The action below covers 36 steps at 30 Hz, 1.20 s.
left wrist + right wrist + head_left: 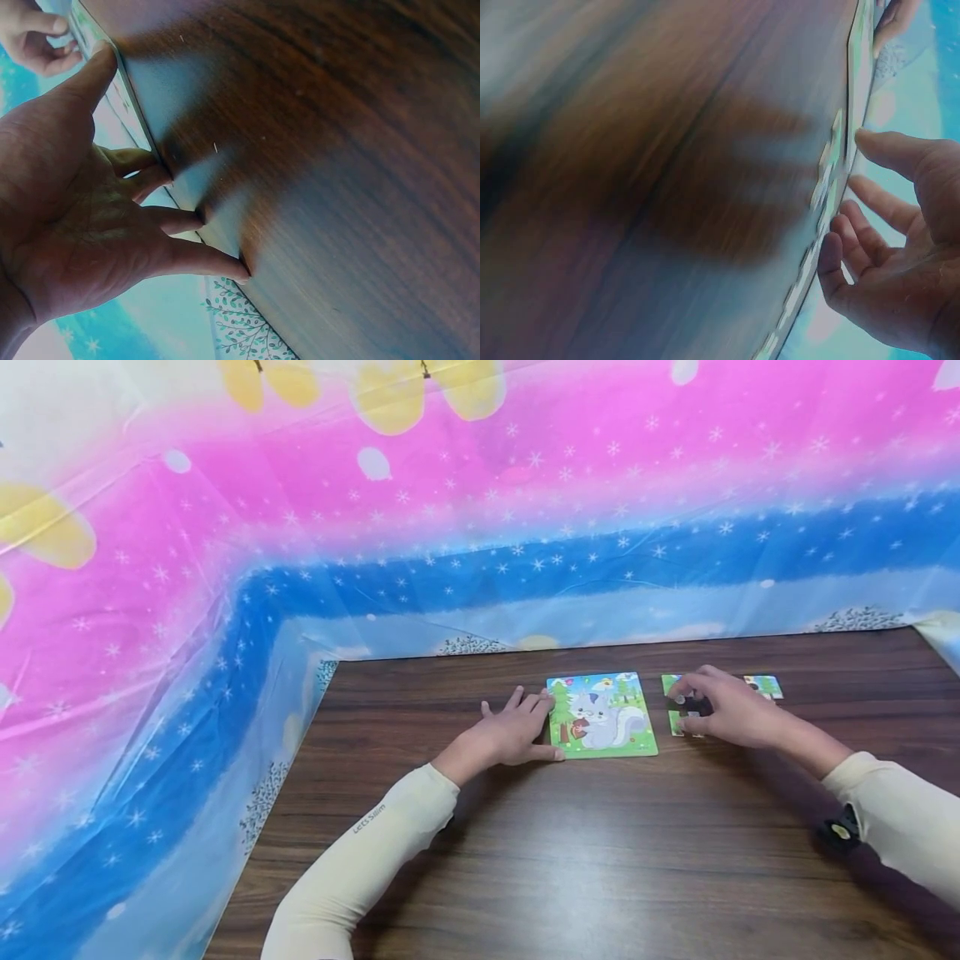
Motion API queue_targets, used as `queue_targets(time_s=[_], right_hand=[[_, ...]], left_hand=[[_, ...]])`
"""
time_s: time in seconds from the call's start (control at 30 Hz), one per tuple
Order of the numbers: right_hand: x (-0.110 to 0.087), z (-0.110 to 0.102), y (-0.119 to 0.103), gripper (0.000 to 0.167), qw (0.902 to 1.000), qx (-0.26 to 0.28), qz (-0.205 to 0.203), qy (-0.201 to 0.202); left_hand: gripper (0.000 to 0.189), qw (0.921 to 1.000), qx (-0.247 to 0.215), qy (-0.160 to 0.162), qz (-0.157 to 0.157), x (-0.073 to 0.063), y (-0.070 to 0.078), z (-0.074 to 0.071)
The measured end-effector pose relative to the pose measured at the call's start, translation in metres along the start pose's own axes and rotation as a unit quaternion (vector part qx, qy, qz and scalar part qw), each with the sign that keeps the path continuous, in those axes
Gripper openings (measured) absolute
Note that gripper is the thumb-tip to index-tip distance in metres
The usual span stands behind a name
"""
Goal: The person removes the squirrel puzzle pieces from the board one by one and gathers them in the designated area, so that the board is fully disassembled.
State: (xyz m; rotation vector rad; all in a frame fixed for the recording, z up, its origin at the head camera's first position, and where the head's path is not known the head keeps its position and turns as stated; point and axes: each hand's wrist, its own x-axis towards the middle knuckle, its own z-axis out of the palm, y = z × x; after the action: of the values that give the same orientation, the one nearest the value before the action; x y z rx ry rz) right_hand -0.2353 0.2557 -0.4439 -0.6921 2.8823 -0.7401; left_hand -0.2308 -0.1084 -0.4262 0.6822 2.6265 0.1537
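Note:
A square picture board (611,727) showing a grey squirrel among trees lies near the far side of the table. My left hand (513,731) touches its left edge with thumb and fingertips, fingers spread; in the left wrist view the outer fingertips rest on the wood. To the right of the board, my right hand (731,708) hovers over a few jigsaw pieces (677,724), thumb and fingers apart, and partly hides them. In the right wrist view that hand's fingers are loosely bent, with nothing seen between them. Another jigsaw piece (767,686) lies beyond the right hand.
The dark wood-grain table (570,860) stretches toward me in front of the board. A patterned pink and blue cloth (480,552) hangs behind the table and along its left side. Pale sleeves cover both forearms, and a black strap (843,828) sits by the right wrist.

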Motion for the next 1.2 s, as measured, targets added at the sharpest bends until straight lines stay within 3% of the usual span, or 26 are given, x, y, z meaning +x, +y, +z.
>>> queue_targets(time_s=[0.43,0.67,0.87,1.2], right_hand=[[0.033,0.025,-0.045,0.046,0.9982,0.032,-0.046,-0.020],[0.043,0.037,-0.061,0.057,0.9974,0.032,-0.050,-0.041],[0.049,0.039,-0.067,0.059,0.9971,0.032,-0.057,-0.039],[0.058,0.039,-0.060,0.069,0.9923,0.108,-0.034,-0.051]], left_hand=[[0.094,1.0000,0.007,-0.001,-0.001,0.001,0.004,0.001],[0.094,1.0000,0.002,-0.003,-0.003,0.000,0.004,0.002],[0.094,1.0000,-0.004,0.000,-0.002,-0.001,0.003,-0.001],[0.093,0.9999,-0.010,-0.002,-0.004,-0.001,0.001,-0.002]])
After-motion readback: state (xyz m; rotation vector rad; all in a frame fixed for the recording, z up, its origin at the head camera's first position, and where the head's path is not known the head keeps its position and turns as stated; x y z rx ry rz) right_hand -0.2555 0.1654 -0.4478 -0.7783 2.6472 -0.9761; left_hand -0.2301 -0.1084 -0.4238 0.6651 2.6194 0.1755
